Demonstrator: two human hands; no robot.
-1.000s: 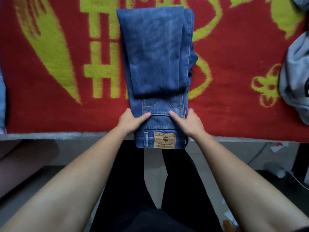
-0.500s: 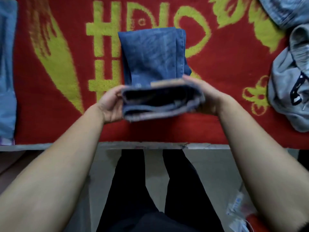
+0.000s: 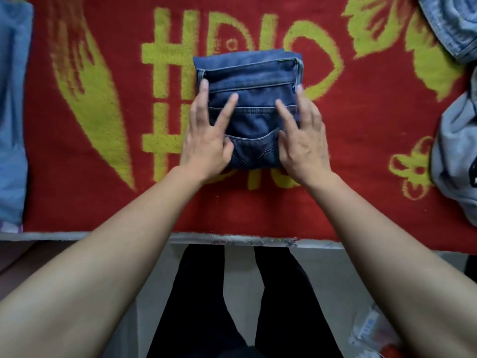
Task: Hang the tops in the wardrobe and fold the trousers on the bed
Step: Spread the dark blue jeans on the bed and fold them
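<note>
Down on the red-covered bed (image 3: 361, 177), the jeans (image 3: 253, 81) now lie as a compact folded square, their lifted waist end laid over. The left hand (image 3: 204, 143) and right hand (image 3: 304, 143) press on its sides, fingers (image 3: 228, 107) straight and spread, gripping nothing.

A red blanket (image 3: 361, 125) with yellow-green letters and flower shapes is covering the bed (image 3: 232, 239) and filling the upper two thirds of the frame. The bed's pale edge is running across the picture just below the middle. Under it, a light grey floor (image 3: 330, 280) is showing in the lower part. A crumpled clear plastic wrapper (image 3: 366, 332) is lying at the lower right. Soft, even light is falling over everything.
</note>
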